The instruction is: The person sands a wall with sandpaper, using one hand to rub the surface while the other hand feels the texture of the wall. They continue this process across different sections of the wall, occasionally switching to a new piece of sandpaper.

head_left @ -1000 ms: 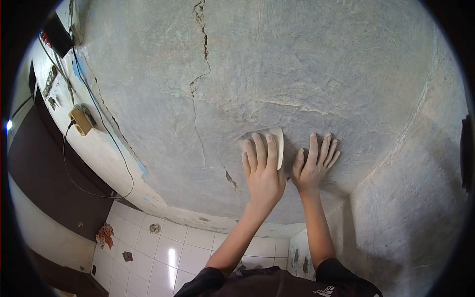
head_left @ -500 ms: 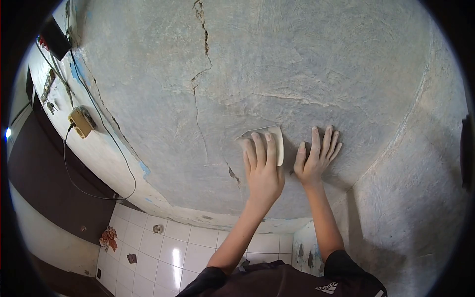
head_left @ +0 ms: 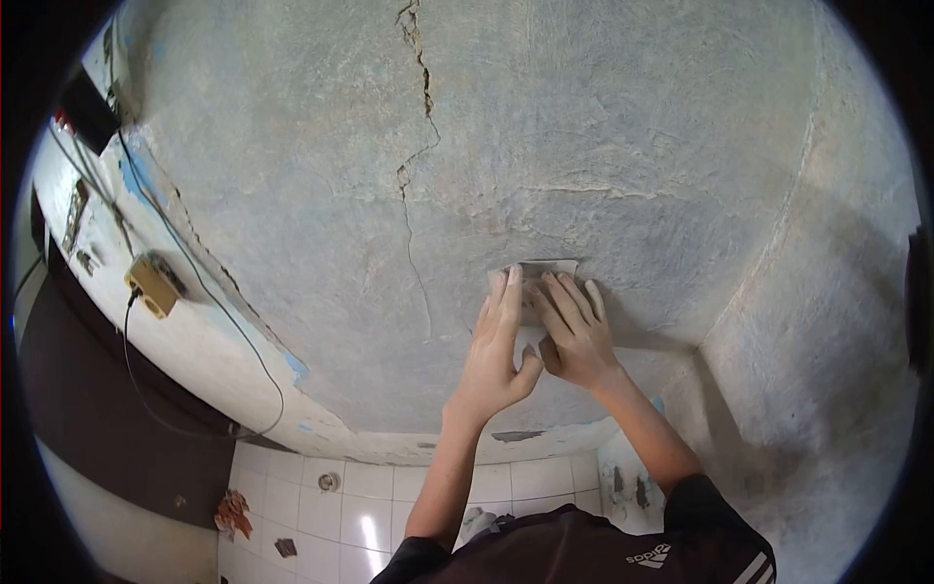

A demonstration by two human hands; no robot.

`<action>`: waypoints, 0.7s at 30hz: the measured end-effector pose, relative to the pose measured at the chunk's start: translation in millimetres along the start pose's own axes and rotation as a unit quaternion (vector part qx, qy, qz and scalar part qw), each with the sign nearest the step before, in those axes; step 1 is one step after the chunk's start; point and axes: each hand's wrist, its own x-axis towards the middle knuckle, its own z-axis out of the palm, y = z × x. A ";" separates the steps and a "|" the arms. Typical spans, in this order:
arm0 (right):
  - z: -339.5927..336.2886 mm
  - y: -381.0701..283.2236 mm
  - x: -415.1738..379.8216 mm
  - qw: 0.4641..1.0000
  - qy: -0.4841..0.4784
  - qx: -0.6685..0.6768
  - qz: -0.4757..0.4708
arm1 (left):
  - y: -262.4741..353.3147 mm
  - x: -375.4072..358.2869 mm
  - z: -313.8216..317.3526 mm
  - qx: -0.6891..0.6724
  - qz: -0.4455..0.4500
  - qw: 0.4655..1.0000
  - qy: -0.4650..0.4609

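A small sheet of sandpaper (head_left: 553, 266), dark grey with a pale edge, lies against the rough grey plaster wall (head_left: 623, 107). My left hand (head_left: 491, 360) holds its left side, fingers together and pointing up the wall, thumb out to the side. On the sheet's right side is my right hand (head_left: 579, 341), its fingers bent over the paper. Between the two hands, part of the sheet is in shadow and the fingers cover much of it.
A jagged crack (head_left: 425, 83) runs down the wall left of my hands. Further left, a beige socket block (head_left: 154, 285) hangs with a looping black cable (head_left: 219, 316). Below are white floor tiles (head_left: 370, 482), a floor drain (head_left: 329, 482) and a crumpled orange-brown cloth (head_left: 233, 513).
My right hand has moved left from the bare wall onto the sandpaper. My left hand has turned and shifted to the sheet's left side. The view has tilted slightly.
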 end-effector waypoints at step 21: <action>59.0 -88.7 13.1 0.921 0.290 -0.053 0.255 | -78.0 -6.5 -126.6 0.269 0.046 0.960 0.055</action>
